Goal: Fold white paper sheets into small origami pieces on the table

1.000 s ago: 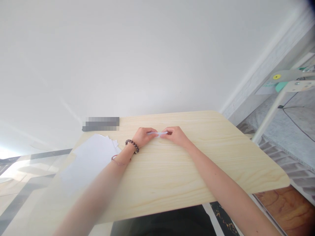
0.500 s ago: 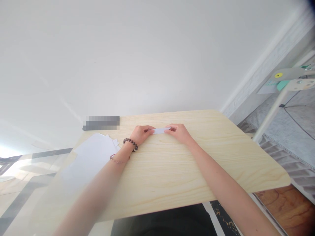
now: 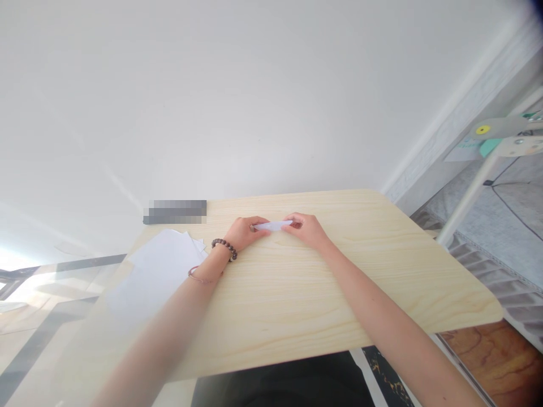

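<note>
A small folded strip of white paper (image 3: 274, 225) lies between my two hands near the far middle of the light wooden table (image 3: 297, 294). My left hand (image 3: 245, 231), with a dark bead bracelet and a thin cord at the wrist, pinches the strip's left end. My right hand (image 3: 306, 228) pinches its right end with curled fingers. Both hands rest low on the tabletop, and the strip is slightly tilted.
A stack of white paper sheets (image 3: 156, 268) lies at the table's left side. A dark flat object (image 3: 175, 212), blurred out, sits at the far left edge. A white wall rises behind. A stand with a pale pole (image 3: 470, 192) is off to the right over a grey rug.
The hands have drifted slightly apart and away from me, and the paper strip between them looks longer and turned to a flatter, tilted angle.
</note>
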